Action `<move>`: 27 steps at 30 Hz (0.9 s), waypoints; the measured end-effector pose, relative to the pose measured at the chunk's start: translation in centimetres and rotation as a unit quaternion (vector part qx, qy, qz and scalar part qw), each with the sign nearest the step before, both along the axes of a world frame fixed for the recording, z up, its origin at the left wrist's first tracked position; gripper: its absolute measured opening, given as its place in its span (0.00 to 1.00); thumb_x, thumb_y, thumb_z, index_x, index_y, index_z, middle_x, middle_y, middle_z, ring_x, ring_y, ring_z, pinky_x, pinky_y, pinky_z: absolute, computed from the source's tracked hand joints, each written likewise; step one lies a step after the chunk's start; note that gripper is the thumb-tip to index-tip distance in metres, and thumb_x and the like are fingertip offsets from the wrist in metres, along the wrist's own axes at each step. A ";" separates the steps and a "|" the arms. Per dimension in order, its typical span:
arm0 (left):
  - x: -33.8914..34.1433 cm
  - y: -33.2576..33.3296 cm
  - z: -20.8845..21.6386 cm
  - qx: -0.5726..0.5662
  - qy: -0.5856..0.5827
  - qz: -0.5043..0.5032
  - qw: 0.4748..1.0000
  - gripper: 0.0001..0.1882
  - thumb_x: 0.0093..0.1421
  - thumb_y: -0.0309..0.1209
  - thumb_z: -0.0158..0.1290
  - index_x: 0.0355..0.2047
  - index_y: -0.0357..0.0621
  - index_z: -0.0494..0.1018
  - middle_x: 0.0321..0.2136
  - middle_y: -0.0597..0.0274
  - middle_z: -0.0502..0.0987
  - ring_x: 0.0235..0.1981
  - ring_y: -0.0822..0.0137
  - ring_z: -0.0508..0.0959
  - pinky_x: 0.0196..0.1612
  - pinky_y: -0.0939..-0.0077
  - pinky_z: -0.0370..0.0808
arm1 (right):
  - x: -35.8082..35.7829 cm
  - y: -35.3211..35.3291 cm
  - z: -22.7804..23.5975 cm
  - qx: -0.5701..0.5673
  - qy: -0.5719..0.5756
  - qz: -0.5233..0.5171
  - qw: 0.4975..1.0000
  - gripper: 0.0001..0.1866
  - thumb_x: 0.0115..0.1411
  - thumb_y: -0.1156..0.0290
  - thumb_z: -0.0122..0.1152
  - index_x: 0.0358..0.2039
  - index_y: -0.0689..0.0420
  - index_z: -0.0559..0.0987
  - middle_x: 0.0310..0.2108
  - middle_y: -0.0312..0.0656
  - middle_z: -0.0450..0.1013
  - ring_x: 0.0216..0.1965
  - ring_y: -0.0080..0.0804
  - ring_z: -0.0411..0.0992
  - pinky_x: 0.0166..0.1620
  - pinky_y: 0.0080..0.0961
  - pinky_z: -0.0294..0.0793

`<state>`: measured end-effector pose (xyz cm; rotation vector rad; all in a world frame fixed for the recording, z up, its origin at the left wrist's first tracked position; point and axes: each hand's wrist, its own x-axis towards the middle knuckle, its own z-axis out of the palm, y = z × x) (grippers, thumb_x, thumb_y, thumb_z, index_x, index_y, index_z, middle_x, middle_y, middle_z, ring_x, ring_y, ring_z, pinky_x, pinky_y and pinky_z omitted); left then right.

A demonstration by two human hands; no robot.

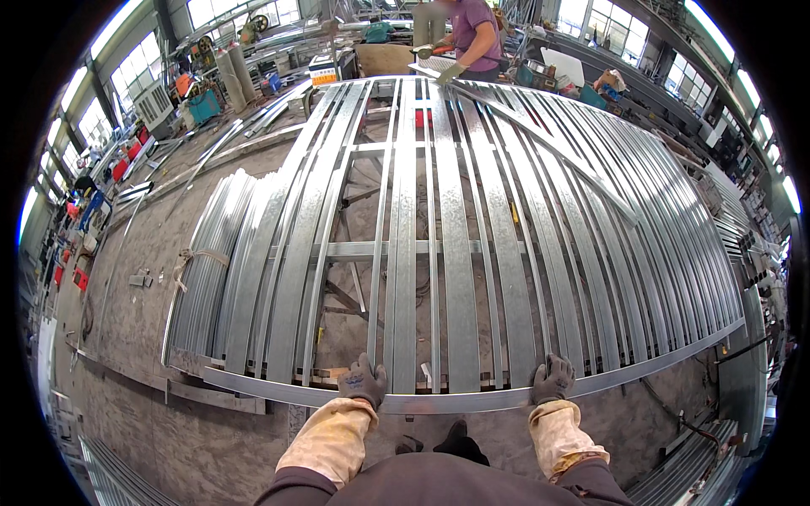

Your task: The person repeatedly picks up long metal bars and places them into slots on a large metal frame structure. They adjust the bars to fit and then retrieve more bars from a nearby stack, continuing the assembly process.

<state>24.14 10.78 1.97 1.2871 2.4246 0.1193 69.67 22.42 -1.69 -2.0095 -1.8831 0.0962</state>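
My left hand [363, 382], in a grey work glove, is closed over the near edge rail [460, 403], a long galvanized steel channel. Farther right along the same rail, my right hand [553, 379] grips it in a matching glove. Pale, stained sleeve covers wrap both forearms. From this rail, many parallel steel studs [456, 278] run away to the far side, with gaps among those in the middle. One loose steel strip [557, 152] lies slantwise across the studs at the upper right. My fingers' undersides are hidden.
Across the frame a person in a purple shirt [475, 38] reaches gloved hands to its far end. A tied bundle of steel profiles [207, 278] lies at left. More profiles [126, 472] lie at lower left. A cross support [354, 250] runs beneath the studs.
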 end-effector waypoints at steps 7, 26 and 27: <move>-0.3 -0.1 -0.3 0.006 -0.003 0.008 1.000 0.24 0.70 0.51 0.49 0.54 0.45 0.69 0.47 0.43 0.82 0.50 0.43 0.83 0.56 0.45 0.74 | -0.3 -0.1 0.0 0.015 -0.012 0.001 1.000 0.23 0.62 0.60 0.62 0.57 0.50 0.80 0.57 0.48 0.76 0.67 0.54 0.67 0.71 0.57 0.59; 0.6 0.4 -0.4 0.058 -0.011 -0.001 0.998 0.20 0.67 0.48 0.54 0.49 0.46 0.74 0.42 0.45 0.84 0.46 0.41 0.83 0.52 0.45 0.75 | 0.6 0.3 0.5 0.086 -0.010 0.048 0.995 0.22 0.59 0.60 0.64 0.52 0.55 0.80 0.53 0.47 0.79 0.62 0.55 0.70 0.66 0.56 0.64; 0.8 0.5 0.4 0.056 -0.015 -0.002 0.998 0.21 0.67 0.48 0.54 0.50 0.46 0.74 0.42 0.44 0.84 0.46 0.40 0.83 0.53 0.45 0.75 | 0.7 0.2 0.6 0.080 -0.008 0.049 0.996 0.22 0.59 0.60 0.64 0.52 0.55 0.80 0.53 0.46 0.79 0.62 0.55 0.70 0.66 0.56 0.63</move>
